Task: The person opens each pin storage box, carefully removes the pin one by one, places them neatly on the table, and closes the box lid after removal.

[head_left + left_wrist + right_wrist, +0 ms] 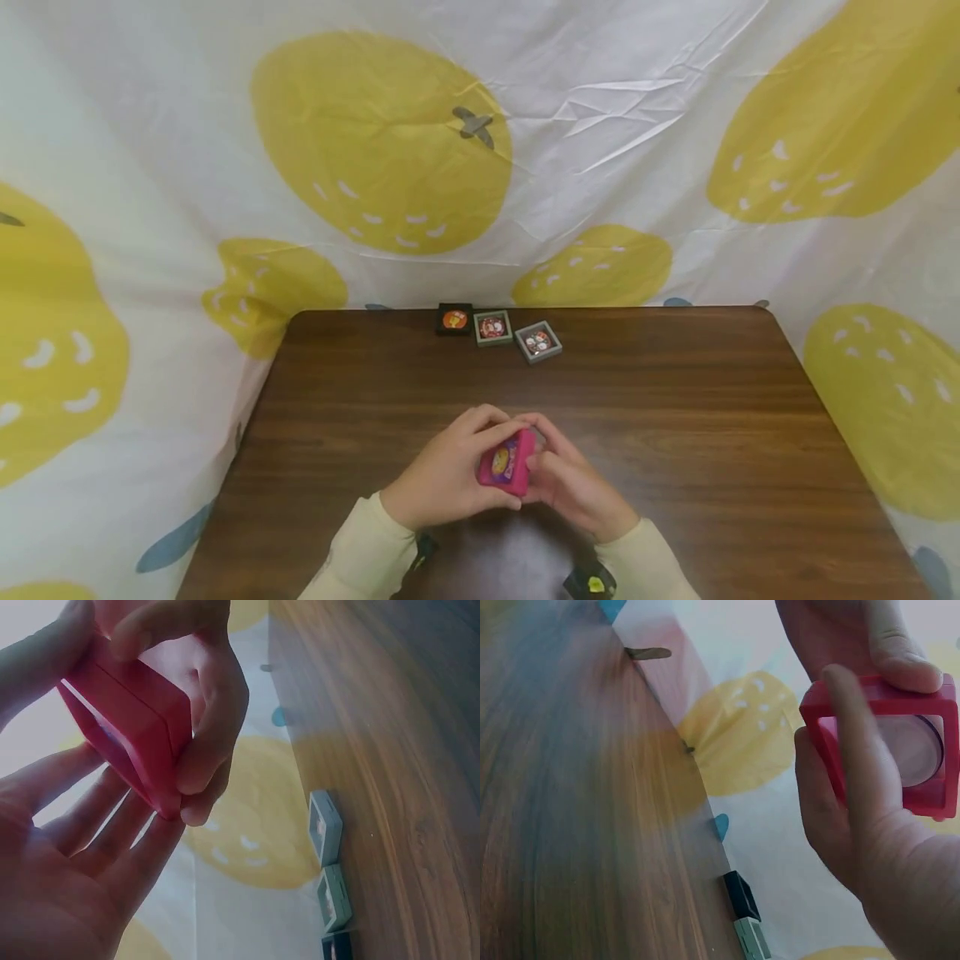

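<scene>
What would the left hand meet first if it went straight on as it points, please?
Beyond the pink case it grips, the left hand would likely meet the right hand; depth is unclear.

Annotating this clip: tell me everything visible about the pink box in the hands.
The pink box is small and squarish, with rounded corners and a smooth, plastic-looking shell. One face bears a purple-and-yellow picture; a framed opening shows a round disc. A thin seam runs along its side and looks closed. It is tilted, held above the brown table, gripped by the left hand and the right hand. Fingers hide parts.
</scene>
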Motion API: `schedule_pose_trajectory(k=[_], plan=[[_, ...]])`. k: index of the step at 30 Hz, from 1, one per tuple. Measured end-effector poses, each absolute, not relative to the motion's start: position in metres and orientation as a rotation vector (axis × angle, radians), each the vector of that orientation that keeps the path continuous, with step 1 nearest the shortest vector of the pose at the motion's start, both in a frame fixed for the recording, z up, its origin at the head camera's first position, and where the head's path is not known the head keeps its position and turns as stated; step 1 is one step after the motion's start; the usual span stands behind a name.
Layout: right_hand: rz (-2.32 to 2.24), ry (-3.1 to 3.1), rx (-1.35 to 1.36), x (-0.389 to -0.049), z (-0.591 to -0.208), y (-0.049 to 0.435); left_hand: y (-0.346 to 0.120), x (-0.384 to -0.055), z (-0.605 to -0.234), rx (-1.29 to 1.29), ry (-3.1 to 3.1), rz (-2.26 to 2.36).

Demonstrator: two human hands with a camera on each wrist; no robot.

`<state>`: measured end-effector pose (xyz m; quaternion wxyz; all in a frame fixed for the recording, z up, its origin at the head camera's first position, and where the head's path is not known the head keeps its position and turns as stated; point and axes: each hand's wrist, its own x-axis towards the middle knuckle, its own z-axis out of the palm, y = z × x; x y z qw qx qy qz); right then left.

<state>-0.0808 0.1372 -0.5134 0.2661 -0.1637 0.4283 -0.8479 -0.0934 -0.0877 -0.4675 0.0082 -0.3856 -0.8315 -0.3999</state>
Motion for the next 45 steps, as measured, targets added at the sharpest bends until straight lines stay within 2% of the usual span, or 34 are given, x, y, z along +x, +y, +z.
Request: schedule_pose_trajectory(k=[14,26,33,45], plan=[[-2.232,0.952,-0.509,-0.081,-0.520,0.131,-0.086,-0.092,-0.466,-1.250,-2.680,-1.200],[-2.268,0.965,-0.359,-0.079,-0.521,0.120,-0.086,-0.095,-0.464,-1.208,-2.706,-1.142],[-2.282,0.914,-0.368,-0.081,-0.517,0.119,-0.088,-0.097,-0.460,-1.169,-2.671,-1.083],[-2.311,0.807,-0.437,-0.081,-0.512,0.126,-0.091,-0.102,-0.457,-1.136,-2.613,-1.264]])
